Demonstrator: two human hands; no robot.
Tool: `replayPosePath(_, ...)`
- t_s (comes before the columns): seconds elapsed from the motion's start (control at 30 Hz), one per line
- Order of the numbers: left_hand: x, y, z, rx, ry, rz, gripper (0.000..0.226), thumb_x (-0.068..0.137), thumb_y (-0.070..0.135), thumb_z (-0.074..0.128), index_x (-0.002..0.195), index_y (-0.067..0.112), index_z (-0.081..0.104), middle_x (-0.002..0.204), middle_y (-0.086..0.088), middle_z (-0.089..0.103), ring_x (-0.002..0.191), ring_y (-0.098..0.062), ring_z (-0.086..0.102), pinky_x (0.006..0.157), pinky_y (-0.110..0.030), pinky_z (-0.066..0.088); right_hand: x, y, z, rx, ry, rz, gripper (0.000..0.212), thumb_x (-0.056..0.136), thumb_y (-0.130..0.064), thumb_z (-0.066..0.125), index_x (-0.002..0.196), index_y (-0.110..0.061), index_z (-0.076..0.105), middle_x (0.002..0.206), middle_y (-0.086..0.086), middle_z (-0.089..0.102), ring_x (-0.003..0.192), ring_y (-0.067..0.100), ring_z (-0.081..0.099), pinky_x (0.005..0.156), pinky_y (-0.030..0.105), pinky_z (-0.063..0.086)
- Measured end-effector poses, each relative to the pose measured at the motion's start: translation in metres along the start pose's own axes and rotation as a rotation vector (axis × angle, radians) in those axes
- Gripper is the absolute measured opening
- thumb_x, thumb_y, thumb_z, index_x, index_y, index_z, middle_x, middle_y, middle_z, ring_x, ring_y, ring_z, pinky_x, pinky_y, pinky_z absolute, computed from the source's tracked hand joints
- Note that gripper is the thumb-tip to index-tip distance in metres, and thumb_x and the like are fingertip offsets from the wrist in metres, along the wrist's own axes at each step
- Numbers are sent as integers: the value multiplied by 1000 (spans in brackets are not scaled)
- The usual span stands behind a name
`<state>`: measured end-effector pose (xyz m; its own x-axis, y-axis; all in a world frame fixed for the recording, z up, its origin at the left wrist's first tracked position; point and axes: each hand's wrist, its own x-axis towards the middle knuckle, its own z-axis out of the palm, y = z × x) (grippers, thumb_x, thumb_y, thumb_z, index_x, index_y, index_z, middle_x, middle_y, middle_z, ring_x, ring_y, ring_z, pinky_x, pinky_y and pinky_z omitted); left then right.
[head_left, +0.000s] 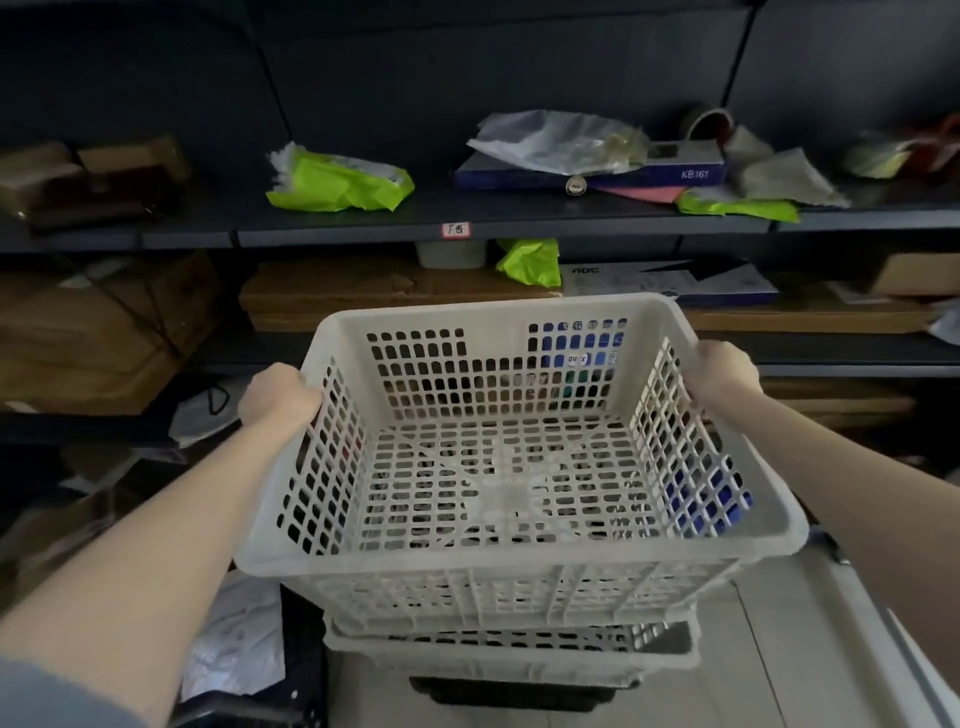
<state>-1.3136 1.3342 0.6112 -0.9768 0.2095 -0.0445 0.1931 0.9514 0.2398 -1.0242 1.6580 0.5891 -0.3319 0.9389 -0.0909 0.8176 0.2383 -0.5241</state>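
Pale plastic basket (498, 307) held up by both side rims before dark shelves (363, 224).
The left hand (278, 395) and right hand (724, 371) curl tightly over the rims; slotted walls, gridded floor bare; second basket (509, 656) directly beneath.

Basket (519, 551) between both hands, above another basket (511, 657), before shelves (363, 221).

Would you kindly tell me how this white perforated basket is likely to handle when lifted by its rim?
Probably light: the white basket is empty and mostly holes. It looks fairly stiff: no sag shows though the left hand and right hand grip only its side rims. Its smooth plastic may slip.
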Motion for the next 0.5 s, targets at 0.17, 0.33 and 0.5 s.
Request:
replayPosePath(0.17,0,-6,-1,-30,1,6,19,89,16,55,95,6,70,92,-14,68,86,-33,64,68,-36,49,-11,3,0,19,-13,23,26,92,-3,47,116,1,57,92,18,61,83,36,67,70,40,55)
replayPosePath(0.33,-5,-12,1,-33,-5,30,18,90,11,52,88,4,67,82,-14,64,72,-28,57,61,-34,43,-22,9,2,10,8,50,30,91,0,48,120,0,56,100,20,64,85,37,66,75,42,57)
replayPosePath(0.5,-2,-15,-4,-35,-26,67,16,89,10,53,86,3,66,75,-11,58,69,-27,54,61,-35,42,-30,9,-1,13,18,74,29,91,0,48,118,1,57,96,19,64,74,34,69,71,45,60)
